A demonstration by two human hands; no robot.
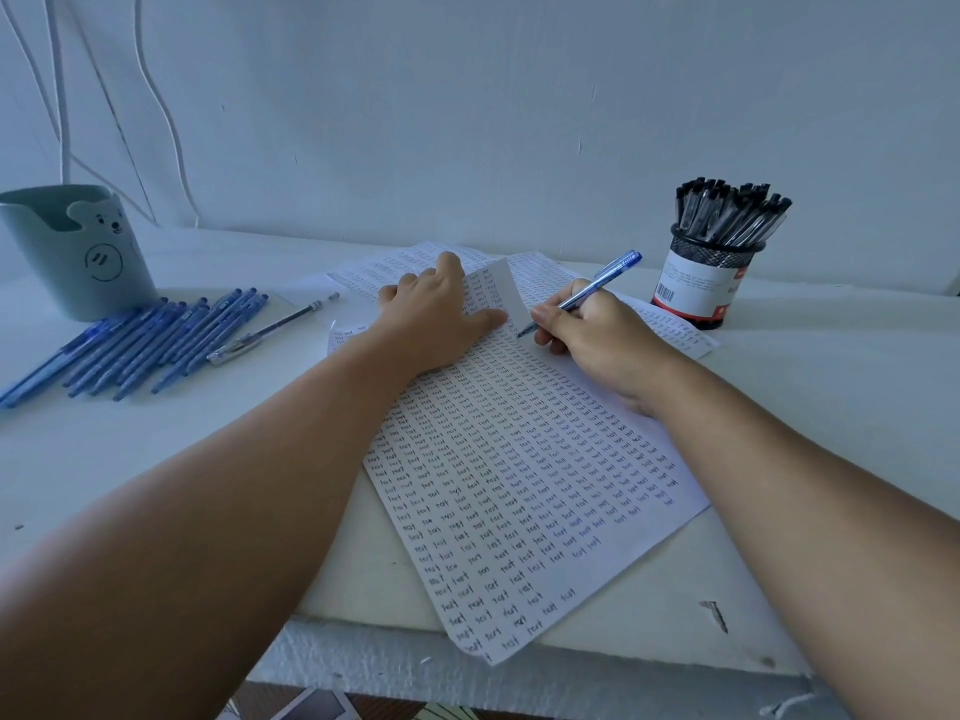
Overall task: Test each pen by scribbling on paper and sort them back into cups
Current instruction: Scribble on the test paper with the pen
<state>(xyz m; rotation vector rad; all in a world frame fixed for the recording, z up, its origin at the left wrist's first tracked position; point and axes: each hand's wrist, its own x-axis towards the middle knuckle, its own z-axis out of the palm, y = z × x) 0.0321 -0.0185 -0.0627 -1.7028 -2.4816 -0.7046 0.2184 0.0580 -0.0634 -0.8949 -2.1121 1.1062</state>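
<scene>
Two hands on paper (519,475), right hand (597,337) gripping blue pen (597,288) (tip down), left hand (436,314) flat.

Pale wall (519,96) — white cords (156,96) hanging — behind a white table (104,459).

Cups: two, a pale green bear-face cup (78,252) at left, a black mesh cup (701,283) at right.
Blue pens on desk: a loose row (140,345) at left, about a dozen; exact count unclear.
Clear pen (272,330): one.
Blue pen in hand (597,288): one.
Black pens in mesh cup (727,210): many, uncountable.
Hands: two, left hand (436,314), right hand (592,335).
Paper sheets (519,485): several, overlapping.
</scene>
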